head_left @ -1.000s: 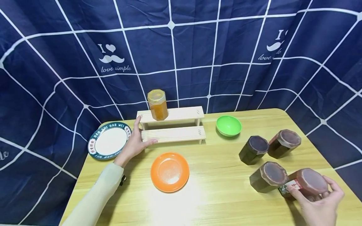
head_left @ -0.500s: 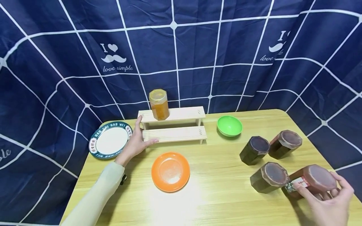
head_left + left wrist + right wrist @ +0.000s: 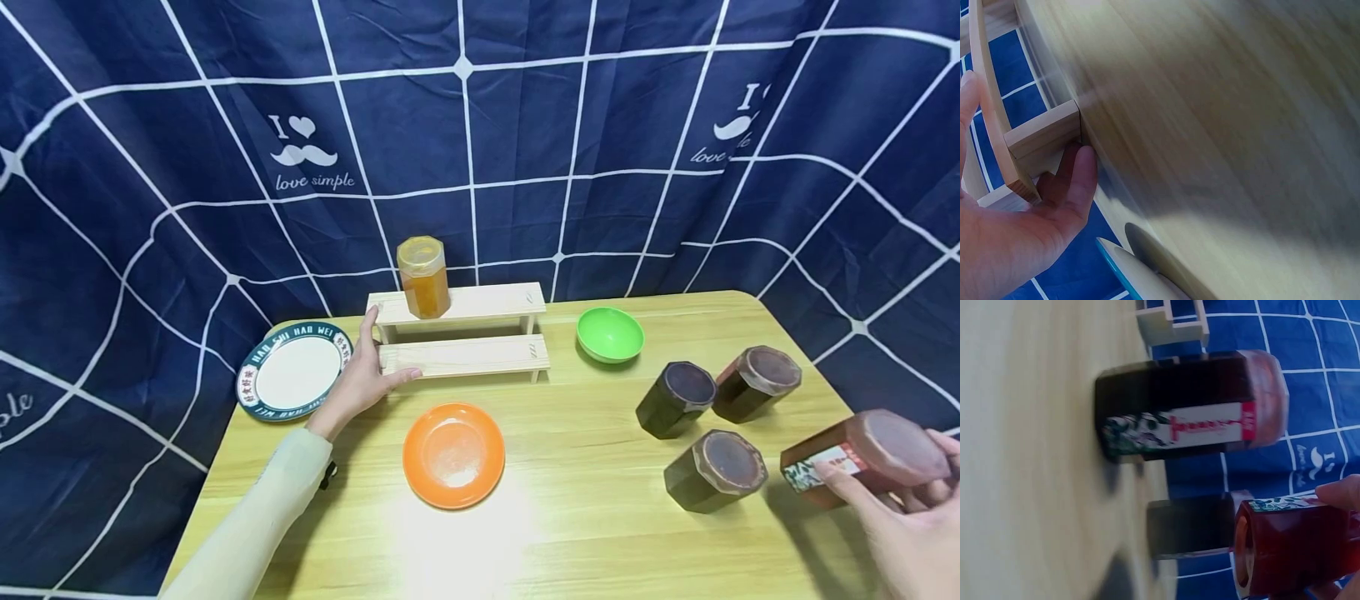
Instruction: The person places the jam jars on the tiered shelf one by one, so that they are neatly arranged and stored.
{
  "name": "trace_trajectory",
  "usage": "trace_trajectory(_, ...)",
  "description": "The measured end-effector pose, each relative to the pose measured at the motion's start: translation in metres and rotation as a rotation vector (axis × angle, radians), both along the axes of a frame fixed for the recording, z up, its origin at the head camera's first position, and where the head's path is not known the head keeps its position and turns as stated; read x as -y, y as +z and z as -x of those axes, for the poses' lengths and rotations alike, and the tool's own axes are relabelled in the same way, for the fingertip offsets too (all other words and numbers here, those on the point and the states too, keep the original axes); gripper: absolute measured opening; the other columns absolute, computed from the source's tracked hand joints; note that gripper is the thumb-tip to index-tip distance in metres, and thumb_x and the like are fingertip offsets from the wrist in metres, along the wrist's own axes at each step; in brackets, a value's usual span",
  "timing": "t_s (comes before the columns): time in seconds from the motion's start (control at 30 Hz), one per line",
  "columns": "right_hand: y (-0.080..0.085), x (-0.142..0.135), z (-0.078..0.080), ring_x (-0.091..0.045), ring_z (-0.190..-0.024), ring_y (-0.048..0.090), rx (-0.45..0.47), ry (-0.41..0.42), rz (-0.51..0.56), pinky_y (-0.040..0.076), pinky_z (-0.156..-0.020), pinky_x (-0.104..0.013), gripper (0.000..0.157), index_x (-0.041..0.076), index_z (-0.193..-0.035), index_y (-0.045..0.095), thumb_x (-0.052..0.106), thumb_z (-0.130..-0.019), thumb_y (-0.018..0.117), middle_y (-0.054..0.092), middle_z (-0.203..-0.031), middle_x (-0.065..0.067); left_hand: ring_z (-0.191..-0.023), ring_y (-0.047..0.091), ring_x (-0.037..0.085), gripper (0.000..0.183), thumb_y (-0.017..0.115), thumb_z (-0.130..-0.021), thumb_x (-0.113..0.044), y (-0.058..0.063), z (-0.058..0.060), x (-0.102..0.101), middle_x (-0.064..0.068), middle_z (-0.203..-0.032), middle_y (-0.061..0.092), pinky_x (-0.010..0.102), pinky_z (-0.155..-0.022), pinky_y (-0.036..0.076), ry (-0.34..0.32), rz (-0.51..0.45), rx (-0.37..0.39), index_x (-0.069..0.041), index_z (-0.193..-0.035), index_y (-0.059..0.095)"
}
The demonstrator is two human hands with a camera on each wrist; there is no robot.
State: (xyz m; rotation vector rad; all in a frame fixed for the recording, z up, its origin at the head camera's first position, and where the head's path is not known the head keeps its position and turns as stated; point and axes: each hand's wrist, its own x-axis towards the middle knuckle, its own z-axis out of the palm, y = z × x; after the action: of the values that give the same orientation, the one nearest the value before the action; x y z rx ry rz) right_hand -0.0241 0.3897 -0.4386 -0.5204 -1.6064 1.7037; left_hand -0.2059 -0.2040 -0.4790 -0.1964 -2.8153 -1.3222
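My right hand grips a dark red, faceted jar with a pale lid and a printed label at the table's right edge. In the right wrist view this jar is tilted, its base visible and clear of the table. Three similar dark jars stand beside it, the nearest jar just to its left. My left hand grips the left end of a two-tier wooden rack, thumb along the lower plank and fingers curled around the end leg. An amber jar stands on the upper tier.
An orange plate lies in front of the rack. To the rack's right sits a green bowl. A white plate with a dark green rim is at the far left. Blue gridded cloth hangs behind the table.
My right hand has moved right and slightly up with the dark red jar, opening a gap to the neighbouring jar. The left hand keeps its grip on the rack.
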Motion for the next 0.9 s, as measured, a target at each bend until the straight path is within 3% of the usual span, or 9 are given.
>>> trace_trajectory(0.1, 0.007, 0.0, 0.003, -0.002, -0.083, 0.073, -0.069, 0.026, 0.071, 0.054, -0.074, -0.01, 0.093, 0.013, -0.152, 0.052, -0.036, -0.075, 0.067, 0.07, -0.121, -0.003, -0.156, 0.031, 0.048, 0.135, 0.094, -0.089, -0.041, -0.001, 0.0, 0.0, 0.029, -0.177, 0.015, 0.065, -0.124, 0.029, -0.005, -0.005, -0.002, -0.023, -0.175, -0.008)
trace_trajectory(0.2, 0.015, -0.001, 0.006, -0.002, -0.084, 0.073, -0.068, 0.043, 0.12, 0.054, -0.075, -0.01, 0.087, 0.013, -0.148, 0.057, -0.036, -0.077, 0.064, 0.074, -0.114, -0.001, -0.157, 0.029, 0.047, 0.135, 0.094, -0.089, -0.041, -0.002, 0.0, 0.001, 0.029, -0.177, 0.014, 0.065, -0.124, 0.028, -0.006, -0.006, -0.001, -0.023, -0.175, -0.008)
trace_trajectory(0.4, 0.026, -0.001, 0.012, -0.001, -0.076, 0.072, -0.033, 0.075, 0.08, 0.053, -0.071, -0.009, 0.062, 0.012, -0.125, 0.072, -0.031, -0.08, 0.067, 0.078, -0.091, 0.002, -0.157, 0.031, 0.048, 0.135, 0.094, -0.089, -0.04, -0.003, -0.001, 0.001, 0.029, -0.177, 0.014, 0.065, -0.124, 0.029, -0.006, -0.006, -0.003, -0.023, -0.175, -0.008)
trace_trajectory(0.5, 0.031, -0.001, 0.014, -0.002, -0.077, 0.073, -0.057, 0.132, 0.051, 0.053, -0.071, -0.009, 0.057, 0.009, -0.123, 0.074, -0.031, -0.082, 0.066, 0.079, -0.092, 0.001, -0.156, 0.032, 0.048, 0.135, 0.094, -0.089, -0.04, -0.003, -0.001, 0.001, 0.029, -0.177, 0.014, 0.064, -0.124, 0.029, -0.006, -0.006, -0.005, -0.022, -0.175, -0.008)
trace_trajectory(0.73, 0.044, 0.002, 0.026, -0.009, -0.095, 0.076, -0.218, 0.265, 0.065, 0.056, -0.079, -0.013, 0.079, 0.006, -0.143, 0.061, -0.038, -0.077, 0.059, 0.077, -0.118, -0.008, -0.156, 0.032, 0.048, 0.135, 0.095, -0.089, -0.04, -0.003, -0.001, 0.002, 0.029, -0.177, 0.015, 0.065, -0.123, 0.03, -0.005, -0.008, -0.007, -0.024, -0.175, -0.008)
trace_trajectory(0.9, 0.054, 0.01, 0.032, -0.014, -0.091, 0.077, -0.295, 0.335, 0.073, 0.058, -0.078, -0.016, 0.085, 0.004, -0.146, 0.055, -0.042, -0.074, 0.057, 0.075, -0.122, -0.014, -0.157, 0.03, 0.047, 0.136, 0.095, -0.089, -0.039, -0.003, 0.0, 0.003, 0.029, -0.177, 0.015, 0.065, -0.124, 0.028, -0.009, -0.008, -0.009, -0.024, -0.175, -0.009)
